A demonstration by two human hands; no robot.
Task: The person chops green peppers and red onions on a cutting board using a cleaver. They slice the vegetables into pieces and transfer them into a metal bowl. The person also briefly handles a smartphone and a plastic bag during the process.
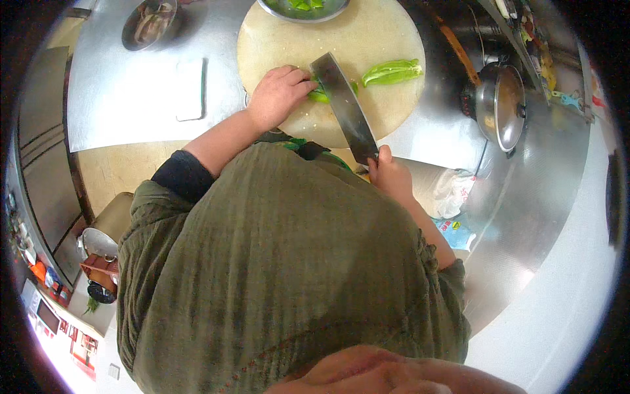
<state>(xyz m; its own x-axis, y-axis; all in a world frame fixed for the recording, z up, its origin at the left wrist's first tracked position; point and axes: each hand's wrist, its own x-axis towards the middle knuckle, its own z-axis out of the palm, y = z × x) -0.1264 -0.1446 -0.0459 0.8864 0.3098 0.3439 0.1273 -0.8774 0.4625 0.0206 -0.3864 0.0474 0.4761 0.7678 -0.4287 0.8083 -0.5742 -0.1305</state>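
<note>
My left hand (280, 93) presses a green pepper (319, 96) against a round cutting board (275, 44), its fingertips bent close to the blade. In my right hand (391, 172) is the handle of a broad cleaver (344, 103), which slants up and left across the board. The blade crosses over the pepper and hides part of it; a bit of green shows on its right side. Whether the edge has gone into the pepper, I cannot tell. Another piece of green pepper (392, 72), opened and pale inside, lies apart at the board's right. Small pale seeds are scattered about.
A metal bowl (305, 18) with green pieces sits at the board's far edge. On the steel counter (113, 103) are a dark bowl (149, 24) and a white rectangular object (190, 89). A lidded pot (497, 106) and a wooden handle (460, 49) stand right.
</note>
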